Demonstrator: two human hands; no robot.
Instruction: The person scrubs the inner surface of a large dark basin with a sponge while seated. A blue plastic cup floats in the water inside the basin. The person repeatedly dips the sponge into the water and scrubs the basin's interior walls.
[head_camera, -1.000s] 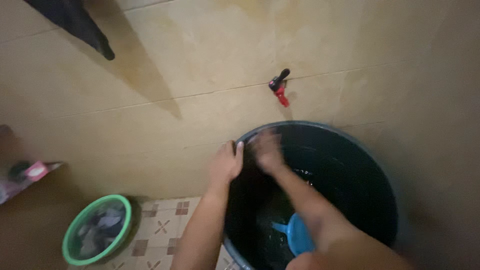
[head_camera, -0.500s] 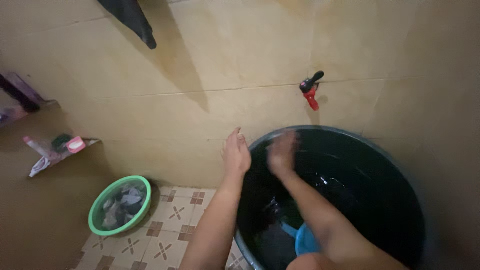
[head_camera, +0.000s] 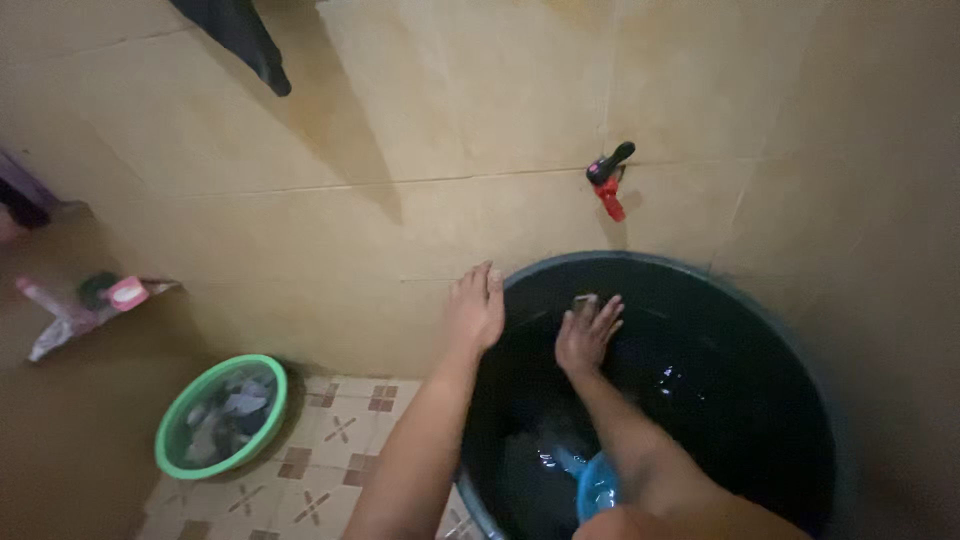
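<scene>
Right hand now steadier, fingers spread flat against the inside wall of the dark water barrel, left hand loosely open, resting on the barrel's left rim, holding nothing.

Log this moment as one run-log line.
left hand open over tub rim | right hand open inside dark tub | blue scoop in water | green basin on floor
</scene>
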